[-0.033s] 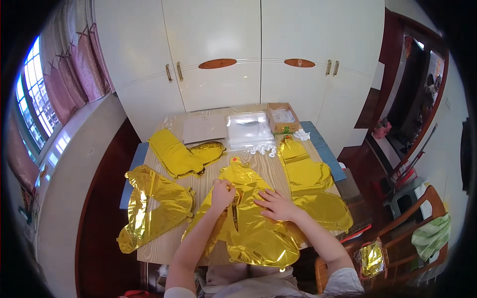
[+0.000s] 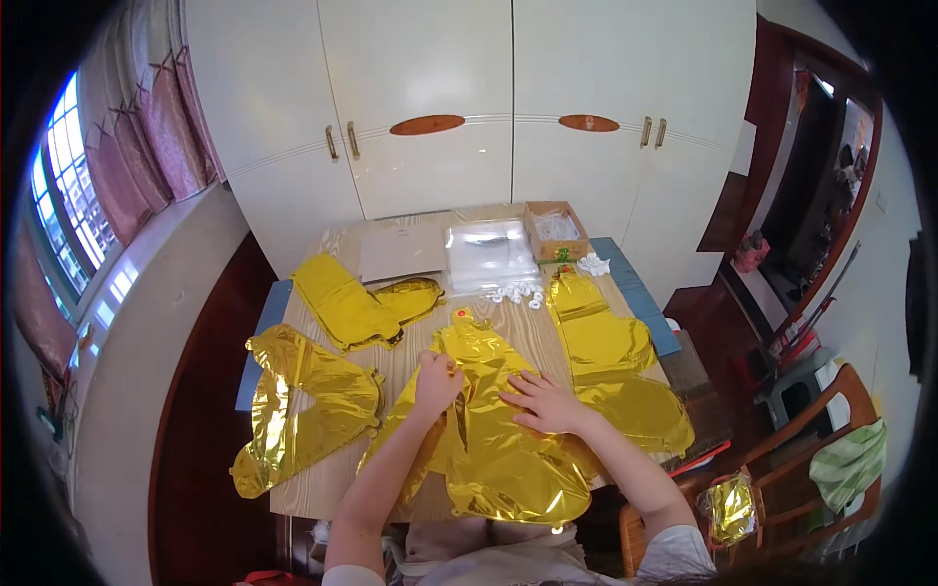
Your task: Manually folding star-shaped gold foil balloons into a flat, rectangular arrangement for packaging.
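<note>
Left hand (image 2: 439, 385): curled, pinching gold foil (image 2: 500, 444)
Right hand (image 2: 543, 402): spread flat on foil
Box (image 2: 567, 249): beyond the foil

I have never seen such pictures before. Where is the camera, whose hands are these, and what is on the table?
There is no machine here: the left hand and right hand are a person's own, bare. The camera is worn on that person's head and looks down; its fisheye lens bends straight edges. On the wooden table lie shiny gold foil pieces, a flat board, clear plastic sheets, small white rings and an open cardboard box. The left hand is curled and seems to pinch the middle foil piece; the right lies spread on it.
</note>
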`<state>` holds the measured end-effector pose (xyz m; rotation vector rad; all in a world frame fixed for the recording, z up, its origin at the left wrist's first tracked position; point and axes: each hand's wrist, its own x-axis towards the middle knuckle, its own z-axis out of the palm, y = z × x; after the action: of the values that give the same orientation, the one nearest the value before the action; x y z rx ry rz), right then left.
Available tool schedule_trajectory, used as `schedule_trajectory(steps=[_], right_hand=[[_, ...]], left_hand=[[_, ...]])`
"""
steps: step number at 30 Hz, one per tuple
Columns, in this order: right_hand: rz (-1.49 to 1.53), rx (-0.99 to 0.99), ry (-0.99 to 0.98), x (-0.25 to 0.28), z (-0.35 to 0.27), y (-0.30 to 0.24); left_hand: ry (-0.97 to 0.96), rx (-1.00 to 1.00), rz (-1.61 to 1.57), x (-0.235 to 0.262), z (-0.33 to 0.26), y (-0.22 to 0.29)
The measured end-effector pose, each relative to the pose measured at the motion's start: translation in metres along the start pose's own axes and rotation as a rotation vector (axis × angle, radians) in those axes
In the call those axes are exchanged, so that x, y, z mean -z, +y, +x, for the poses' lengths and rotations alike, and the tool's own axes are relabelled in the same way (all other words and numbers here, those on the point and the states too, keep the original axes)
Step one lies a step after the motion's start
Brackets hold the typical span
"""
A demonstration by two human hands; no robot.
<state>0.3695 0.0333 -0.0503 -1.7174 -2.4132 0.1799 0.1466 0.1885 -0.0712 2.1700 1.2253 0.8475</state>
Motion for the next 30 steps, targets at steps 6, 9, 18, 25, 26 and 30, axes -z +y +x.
schedule_trajectory(steps=[6,9,18,25,26,30], right_hand=[[-0.045,-0.011,0.037,0.002,-0.002,-0.005],[-0.054,0.006,0.076,-0.001,-0.003,-0.004],[-0.022,0.035,0.123,0.004,-0.006,-0.008],[-0.024,0.009,0.097,0.005,-0.005,-0.012],[-0.025,0.002,0.094,0.005,-0.005,-0.014],[0.029,-0.003,0.124,0.002,-0.005,-0.010]], left_hand=[[-0.020,-0.373,0.258,0.022,-0.025,0.020],[-0.109,-0.355,0.399,0.026,-0.037,0.023],[-0.186,-0.349,0.299,0.026,-0.039,0.010],[-0.200,-0.382,0.282,0.029,-0.034,0.009],[-0.202,-0.389,0.288,0.029,-0.033,0.009],[-0.210,-0.398,0.311,0.028,-0.032,0.010]])
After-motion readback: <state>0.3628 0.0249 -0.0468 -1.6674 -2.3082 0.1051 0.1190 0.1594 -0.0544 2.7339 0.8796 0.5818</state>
